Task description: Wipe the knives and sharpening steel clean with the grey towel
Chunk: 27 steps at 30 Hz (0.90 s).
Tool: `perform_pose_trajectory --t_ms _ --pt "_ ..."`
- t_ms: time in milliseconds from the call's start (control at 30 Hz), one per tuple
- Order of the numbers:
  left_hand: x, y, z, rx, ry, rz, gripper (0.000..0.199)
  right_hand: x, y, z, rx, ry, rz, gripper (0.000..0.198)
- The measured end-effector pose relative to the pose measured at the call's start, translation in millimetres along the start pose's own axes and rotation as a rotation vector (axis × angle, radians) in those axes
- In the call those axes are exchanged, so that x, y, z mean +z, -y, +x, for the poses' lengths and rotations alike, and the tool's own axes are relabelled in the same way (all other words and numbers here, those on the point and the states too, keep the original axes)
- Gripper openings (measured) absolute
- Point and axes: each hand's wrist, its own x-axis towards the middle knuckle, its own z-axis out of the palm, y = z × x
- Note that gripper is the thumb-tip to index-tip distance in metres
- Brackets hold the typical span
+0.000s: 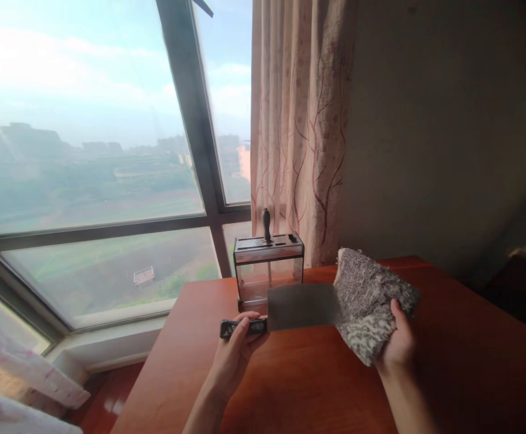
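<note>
Grey shaggy cloth meets a flat, rectangular, dark-handled cleaver

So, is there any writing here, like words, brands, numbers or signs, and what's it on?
No text can be read anywhere.
Cleaver handle, in the left hand: pale marks, too small and blurred to tell whether they are letters.
Blade, grey cloth, knife holder: no lettering visible.
</note>
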Motion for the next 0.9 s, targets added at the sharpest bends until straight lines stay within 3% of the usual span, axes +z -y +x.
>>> perform_pose_trajectory --t_ms 100,267,333,433,533,633,800,900 --pt "7 6 0 0.010 -0.034 -0.011 0.021 5 -16 -11 -0.298 0.033 -0.298 0.042" --pt "26 20 -8 0.015 -0.032 -0.075 0.029 31 -51 -57 -0.856 0.649 -1.037 0.057" --pt "27 25 -10 0.012 -0.007 -0.085 0.032 42 -59 -79 -0.998 0.794 -1.224 0.065" --pt "23 29 -10 -0.007 -0.003 -0.082 0.029 51 -63 -99 -1.090 0.916 -1.358 0.074" --pt "20 31 -10 -0.027 0.009 -0.076 0.030 50 -57 -97 -1.144 0.951 -1.393 0.076" --pt "24 31 -11 -0.027 0.061 -0.073 0.036 43 -46 -75 -1.207 0.970 -1.383 0.074" --pt "27 28 -16 -0.036 0.097 -0.052 0.031 27 -28 -31 -1.219 0.650 -1.370 0.066" --pt "24 24 -18 -0.031 0.115 0.012 0.029 21 -21 -14 -1.188 0.534 -1.328 0.060"
